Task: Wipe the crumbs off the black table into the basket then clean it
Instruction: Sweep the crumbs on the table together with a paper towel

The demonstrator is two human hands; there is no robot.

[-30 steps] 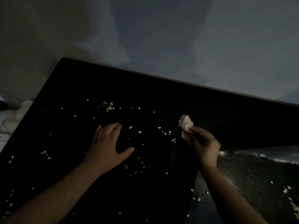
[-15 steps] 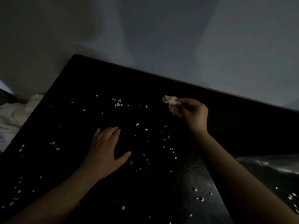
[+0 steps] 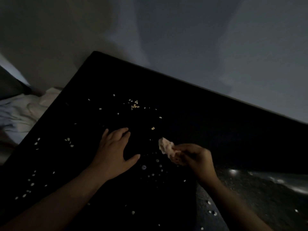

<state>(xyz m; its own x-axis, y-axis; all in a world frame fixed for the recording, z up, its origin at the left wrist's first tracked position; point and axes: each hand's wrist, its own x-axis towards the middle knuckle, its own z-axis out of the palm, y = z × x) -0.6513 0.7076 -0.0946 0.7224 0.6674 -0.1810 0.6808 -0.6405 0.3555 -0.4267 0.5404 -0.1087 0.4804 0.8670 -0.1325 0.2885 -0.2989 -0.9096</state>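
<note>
The black table [image 3: 191, 114] fills the middle of the dim head view. Pale crumbs [image 3: 134, 105] lie scattered over it, thickest at the far middle, along the left edge and near my hands. My left hand [image 3: 115, 154] rests flat on the table with its fingers spread. To its right, my right hand [image 3: 193, 157] is closed on a crumpled pale tissue [image 3: 165, 146], held low over the table surface. A dark speckled surface [image 3: 250, 202] holding a few crumbs lies at the lower right; I cannot tell whether it is the basket.
A grey wall [image 3: 200, 39] rises right behind the table's far edge. White crumpled fabric [image 3: 18, 112] lies off the table's left side. A small round button-like object [image 3: 144, 167] sits among the crumbs between my hands.
My right hand reached far across the table with the tissue, then drew back toward me and down. The left hand stayed flat in place. The view has shifted.
</note>
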